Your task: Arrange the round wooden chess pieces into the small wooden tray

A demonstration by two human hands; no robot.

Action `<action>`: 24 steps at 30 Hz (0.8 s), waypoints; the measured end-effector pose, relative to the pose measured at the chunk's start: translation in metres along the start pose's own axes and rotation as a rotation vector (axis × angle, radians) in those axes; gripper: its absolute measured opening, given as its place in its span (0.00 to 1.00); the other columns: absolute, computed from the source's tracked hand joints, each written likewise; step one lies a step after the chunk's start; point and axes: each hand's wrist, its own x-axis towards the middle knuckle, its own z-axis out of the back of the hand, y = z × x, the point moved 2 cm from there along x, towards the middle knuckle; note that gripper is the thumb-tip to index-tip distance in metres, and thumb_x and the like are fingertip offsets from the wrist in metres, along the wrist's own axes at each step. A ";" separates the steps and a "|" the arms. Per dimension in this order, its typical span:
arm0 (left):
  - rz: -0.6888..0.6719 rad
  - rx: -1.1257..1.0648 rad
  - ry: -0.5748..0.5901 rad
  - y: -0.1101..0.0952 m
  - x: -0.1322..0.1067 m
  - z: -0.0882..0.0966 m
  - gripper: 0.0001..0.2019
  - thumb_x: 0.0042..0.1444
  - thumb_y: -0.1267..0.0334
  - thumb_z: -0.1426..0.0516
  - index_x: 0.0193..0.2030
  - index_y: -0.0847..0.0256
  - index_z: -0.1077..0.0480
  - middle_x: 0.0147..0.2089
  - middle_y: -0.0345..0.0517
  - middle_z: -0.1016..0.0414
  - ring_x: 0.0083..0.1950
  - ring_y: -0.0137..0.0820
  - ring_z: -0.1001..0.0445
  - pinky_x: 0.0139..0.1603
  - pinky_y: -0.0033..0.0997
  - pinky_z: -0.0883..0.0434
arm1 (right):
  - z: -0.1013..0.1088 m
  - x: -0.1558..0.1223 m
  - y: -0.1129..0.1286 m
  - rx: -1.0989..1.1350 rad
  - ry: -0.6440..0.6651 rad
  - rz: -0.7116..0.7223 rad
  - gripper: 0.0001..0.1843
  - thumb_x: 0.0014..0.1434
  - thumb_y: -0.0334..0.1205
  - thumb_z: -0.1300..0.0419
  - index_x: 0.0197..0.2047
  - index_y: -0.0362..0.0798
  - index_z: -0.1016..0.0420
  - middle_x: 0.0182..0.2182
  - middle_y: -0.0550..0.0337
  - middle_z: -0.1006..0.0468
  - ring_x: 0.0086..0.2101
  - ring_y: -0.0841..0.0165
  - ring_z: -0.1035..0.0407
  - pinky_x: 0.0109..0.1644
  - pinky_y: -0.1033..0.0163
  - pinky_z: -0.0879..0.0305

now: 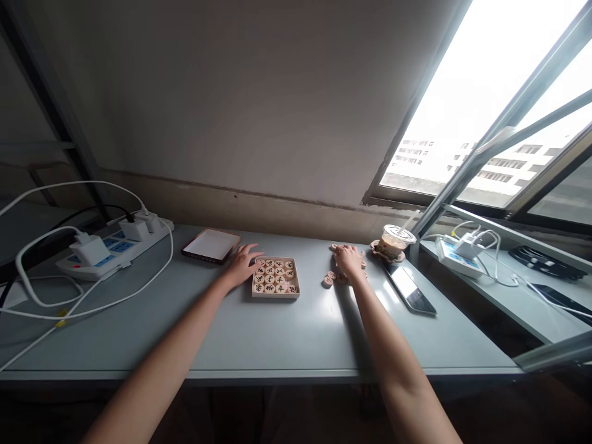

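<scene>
A shallow wooden box [275, 295] lies on the grey table [287, 339], filled with several round wooden chess pieces with dark characters. My left hand [242, 264] rests flat at the box's left edge, fingers spread and open, touching its side. My right hand [349, 259] lies palm down, fingers stretched, over a small scatter of loose wooden pieces [329, 279] to the right of the box. Some of those pieces are hidden under the hand.
A box lid or tablet with a white face [211, 245] lies behind the left hand. A power strip [113, 246] with white chargers and cables sits far left. A lidded drink cup [394, 242] and a dark phone [409, 290] lie to the right, by a window.
</scene>
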 end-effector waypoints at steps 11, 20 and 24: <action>-0.171 -0.024 0.050 -0.047 -0.010 0.017 0.15 0.60 0.58 0.49 0.50 0.53 0.26 0.61 0.46 0.35 0.63 0.40 0.41 0.64 0.45 0.41 | -0.007 -0.005 -0.015 0.011 -0.004 0.047 0.14 0.60 0.37 0.48 0.42 0.49 0.21 0.43 0.45 0.22 0.48 0.50 0.35 0.53 0.41 0.50; -0.317 0.031 0.165 -0.070 -0.018 0.021 0.14 0.60 0.56 0.49 0.45 0.49 0.22 0.63 0.45 0.36 0.63 0.43 0.40 0.64 0.50 0.44 | 0.030 -0.019 -0.003 0.573 0.198 0.229 0.23 0.53 0.51 0.38 0.50 0.50 0.25 0.40 0.55 0.20 0.39 0.63 0.28 0.42 0.57 0.35; -0.315 0.062 0.160 -0.068 -0.017 0.023 0.15 0.61 0.56 0.50 0.40 0.51 0.21 0.63 0.44 0.35 0.64 0.41 0.40 0.64 0.48 0.43 | 0.045 -0.043 0.047 0.800 0.460 0.493 0.22 0.53 0.52 0.38 0.49 0.50 0.24 0.41 0.57 0.21 0.41 0.65 0.31 0.42 0.61 0.34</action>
